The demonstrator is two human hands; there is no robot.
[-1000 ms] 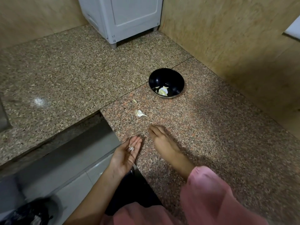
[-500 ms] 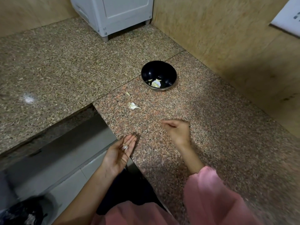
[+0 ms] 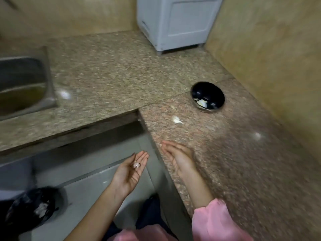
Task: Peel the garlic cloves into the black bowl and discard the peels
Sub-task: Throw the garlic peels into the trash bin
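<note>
1. I see the left hand [image 3: 132, 171] palm up and flat, out past the edge of the speckled brown granite bench [image 3: 243, 162]. A few pale papery garlic peels [image 3: 136, 165] rest on its fingers.
2. The right hand [image 3: 178, 158] is also flat-fingered, at the bench rim, and holds nothing I can make out.
3. The round black bowl [image 3: 215, 94] sits farther back on the bench with pale peeled garlic cloves [image 3: 201, 102] inside. One white unpeeled clove [image 3: 177, 120] lies between the bowl and the hands.
4. I judge the step to be discarding the peels. I would keep the palm level, carry it over the black-bagged floor bin [image 3: 33, 207] low on the left, then tip it. Light peels may cling, so I would brush them off with the right hand.
5. I can read no brand, label or writing, and the view is blurred.
</note>
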